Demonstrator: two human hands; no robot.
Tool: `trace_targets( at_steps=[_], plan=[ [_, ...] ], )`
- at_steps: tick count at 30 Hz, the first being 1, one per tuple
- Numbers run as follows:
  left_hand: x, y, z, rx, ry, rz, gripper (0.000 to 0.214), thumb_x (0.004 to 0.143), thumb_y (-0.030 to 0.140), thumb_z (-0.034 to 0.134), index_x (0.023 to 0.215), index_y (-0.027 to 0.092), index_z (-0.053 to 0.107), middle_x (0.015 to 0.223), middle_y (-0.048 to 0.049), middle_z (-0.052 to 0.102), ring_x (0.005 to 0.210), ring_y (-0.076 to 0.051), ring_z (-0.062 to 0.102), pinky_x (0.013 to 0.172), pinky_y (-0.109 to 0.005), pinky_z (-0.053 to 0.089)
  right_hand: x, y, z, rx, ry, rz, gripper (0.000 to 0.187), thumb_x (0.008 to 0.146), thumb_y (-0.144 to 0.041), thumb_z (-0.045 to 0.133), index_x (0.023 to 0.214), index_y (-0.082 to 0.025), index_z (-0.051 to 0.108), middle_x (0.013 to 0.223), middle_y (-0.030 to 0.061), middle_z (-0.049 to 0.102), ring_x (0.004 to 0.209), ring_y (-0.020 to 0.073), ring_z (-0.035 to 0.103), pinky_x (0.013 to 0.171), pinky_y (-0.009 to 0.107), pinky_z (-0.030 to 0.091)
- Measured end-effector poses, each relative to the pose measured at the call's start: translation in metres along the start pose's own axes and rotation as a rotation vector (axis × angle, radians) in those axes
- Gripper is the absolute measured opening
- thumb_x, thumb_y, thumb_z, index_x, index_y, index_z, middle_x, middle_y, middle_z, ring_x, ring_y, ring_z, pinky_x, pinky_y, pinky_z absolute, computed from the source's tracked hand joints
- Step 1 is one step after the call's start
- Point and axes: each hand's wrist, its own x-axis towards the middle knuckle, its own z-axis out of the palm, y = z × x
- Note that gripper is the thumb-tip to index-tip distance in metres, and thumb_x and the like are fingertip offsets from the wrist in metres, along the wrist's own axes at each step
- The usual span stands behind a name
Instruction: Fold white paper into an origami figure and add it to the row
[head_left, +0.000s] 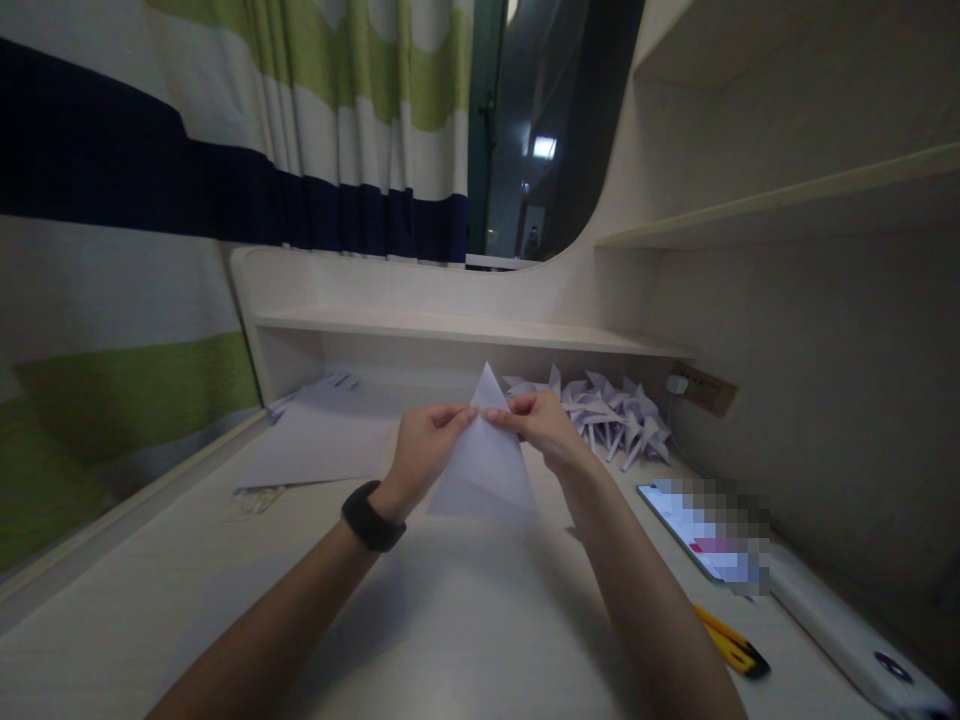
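I hold the folded paper (484,465) above the table (450,620), my left hand (424,450) and right hand (544,425) fingers pinching its upper edges; paper cranes (615,410) lie behind.

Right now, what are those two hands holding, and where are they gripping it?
A folded white paper triangle, pinched near its top point by the left hand and right hand, one on each sloping edge.

head cam | looks forward and down | close over desk (450,620) | single view
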Motion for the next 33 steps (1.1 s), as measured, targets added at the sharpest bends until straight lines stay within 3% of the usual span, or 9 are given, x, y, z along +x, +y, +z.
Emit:
trace_targets(
  at_steps=[7,12,21,30,33],
  plan=[
    [0.001,0.000,-0.002,0.067,-0.044,0.034,0.027,0.078,0.041,0.065,0.077,0.017,0.077,0.074,-0.0065,0.075,0.063,-0.019,0.065,0.052,-0.024,0.045,-0.001,-0.006,-0.001,0.136,-0.046,0.007,0.042,0.054,-0.050,0.081,0.067,-0.012,0.071,0.058,0.0026,0.063,0.050,0.0109,0.052,0.048,0.023,0.040],
    [0.000,-0.001,0.000,0.191,-0.168,0.067,0.027,0.078,0.042,0.062,0.074,0.020,0.077,0.070,-0.0041,0.074,0.060,-0.018,0.064,0.049,-0.023,0.040,0.000,-0.008,-0.001,0.234,0.060,0.016,0.036,0.053,-0.047,0.081,0.057,-0.013,0.066,0.051,-0.0005,0.056,0.047,0.0096,0.047,0.046,0.022,0.037],
    [-0.002,0.004,-0.002,0.208,-0.201,0.079,0.028,0.081,0.041,0.060,0.076,0.019,0.077,0.072,-0.0034,0.074,0.062,-0.018,0.064,0.052,-0.023,0.041,-0.001,-0.012,0.004,0.305,0.211,0.034,0.030,0.046,-0.038,0.082,0.052,-0.014,0.065,0.053,0.0012,0.058,0.049,0.0119,0.050,0.048,0.025,0.039],
    [-0.001,0.004,-0.003,0.240,-0.262,0.087,0.029,0.081,0.041,0.058,0.078,0.019,0.077,0.074,-0.0045,0.075,0.066,-0.019,0.065,0.052,-0.024,0.042,0.003,-0.005,0.009,0.175,0.369,-0.122,0.027,0.061,-0.039,0.071,0.053,-0.014,0.067,0.050,0.0023,0.058,0.047,0.0121,0.047,0.045,0.025,0.035],
    [0.001,0.006,-0.005,0.196,-0.248,0.039,0.029,0.079,0.040,0.060,0.077,0.016,0.077,0.075,-0.0060,0.075,0.065,-0.019,0.065,0.053,-0.023,0.043,0.004,-0.001,0.012,0.113,0.344,-0.192,0.033,0.066,-0.045,0.070,0.061,-0.013,0.071,0.055,0.0037,0.062,0.050,0.0126,0.049,0.047,0.024,0.036]
  ],
)
